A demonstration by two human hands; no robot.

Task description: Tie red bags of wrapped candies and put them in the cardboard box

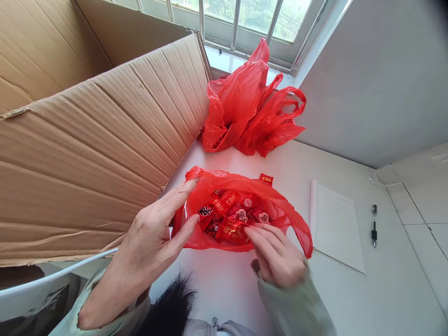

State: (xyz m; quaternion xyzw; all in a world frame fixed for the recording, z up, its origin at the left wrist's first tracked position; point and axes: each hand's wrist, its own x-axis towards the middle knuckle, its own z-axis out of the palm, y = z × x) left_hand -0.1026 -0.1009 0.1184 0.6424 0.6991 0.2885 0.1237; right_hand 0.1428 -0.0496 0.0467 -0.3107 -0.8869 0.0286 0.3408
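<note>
A red plastic bag (301,224) sits on the white table with its mouth spread, showing several red wrapped candies (241,214) inside. At the bag's left end, my left hand (154,233) holds the rim, thumb and index finger apart with red film between them. My right hand (276,252) reaches over the near rim, its fingers closed together at a red and gold wrapped candy (233,229); its thumb is hidden. One more small red packet (266,179) lies just beyond the bag's far rim.
A large cardboard box (105,154) takes up the left side. More red plastic bags (252,112) stand at the back below the barred window (238,23). On the right lie a white paper pad (336,224), a black pen (374,234) and its cap (374,209).
</note>
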